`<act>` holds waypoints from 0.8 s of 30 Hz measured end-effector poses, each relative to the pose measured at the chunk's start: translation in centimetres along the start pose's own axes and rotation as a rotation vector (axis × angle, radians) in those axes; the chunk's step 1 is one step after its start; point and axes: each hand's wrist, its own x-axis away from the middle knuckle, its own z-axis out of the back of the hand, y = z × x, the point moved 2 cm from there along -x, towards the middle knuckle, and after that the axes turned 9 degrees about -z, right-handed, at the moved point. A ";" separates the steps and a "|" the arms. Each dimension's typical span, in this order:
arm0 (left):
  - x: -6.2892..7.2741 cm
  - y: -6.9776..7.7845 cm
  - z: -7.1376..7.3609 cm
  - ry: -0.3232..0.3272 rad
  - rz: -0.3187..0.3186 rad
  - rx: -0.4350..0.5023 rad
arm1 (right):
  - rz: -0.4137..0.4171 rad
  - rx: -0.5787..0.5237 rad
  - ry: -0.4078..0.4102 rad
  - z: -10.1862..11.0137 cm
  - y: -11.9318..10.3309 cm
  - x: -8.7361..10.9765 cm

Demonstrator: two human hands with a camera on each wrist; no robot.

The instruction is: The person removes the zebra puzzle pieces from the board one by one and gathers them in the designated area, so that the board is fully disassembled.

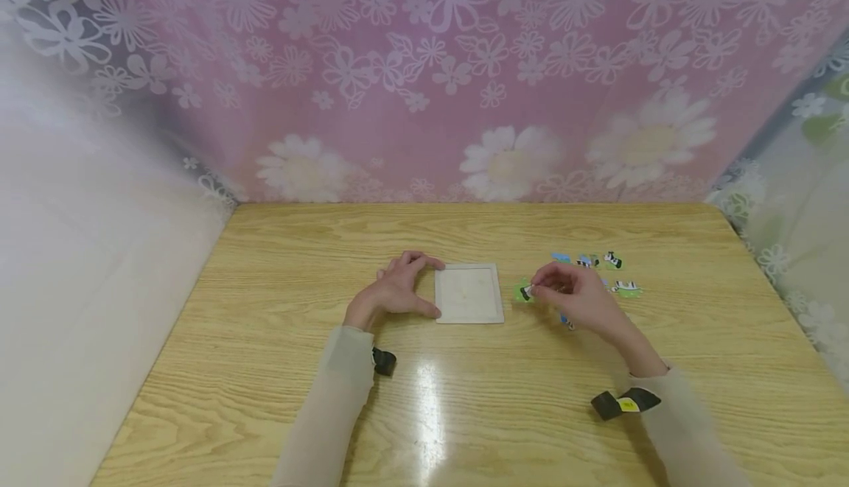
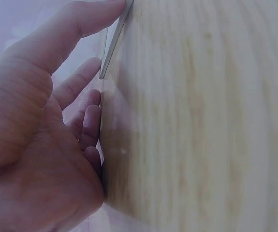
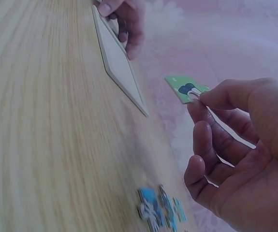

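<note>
A square, pale puzzle tray [image 1: 468, 294] with a raised rim lies flat on the table. My left hand [image 1: 400, 288] holds it at its left side, thumb at the near corner and index finger at the far one; the left wrist view shows the thumb [image 2: 88, 19] on the tray's edge. Raised off the table, a green jigsaw piece [image 3: 183, 89] with a dark and white picture is pinched between thumb and index finger of my right hand [image 3: 245, 145]. The other right fingers curl loosely. In the head view this piece is just right of the tray.
Several jigsaw pieces lie on the right of the wooden table [image 1: 278, 384], among them a green one [image 1: 626, 289] and a black-and-white one [image 1: 613, 260]. My right hand partly covers others. A flowered pink curtain [image 1: 411, 89] hangs behind the table's back edge.
</note>
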 end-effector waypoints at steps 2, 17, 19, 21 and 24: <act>0.0 0.0 0.0 -0.001 0.000 -0.003 | 0.000 0.012 0.012 0.6 0.3 0.3; 0.0 0.0 0.0 -0.002 -0.005 -0.002 | -0.023 0.052 0.088 3.8 2.5 2.6; 0.0 0.1 0.0 -0.001 -0.004 -0.001 | -0.032 0.050 0.090 4.2 2.8 2.8; 0.0 0.1 0.0 -0.001 -0.002 -0.003 | -0.043 0.062 0.091 4.6 3.2 3.1; 0.0 0.2 0.1 -0.007 -0.002 -0.003 | -0.066 0.090 0.100 5.4 3.8 3.5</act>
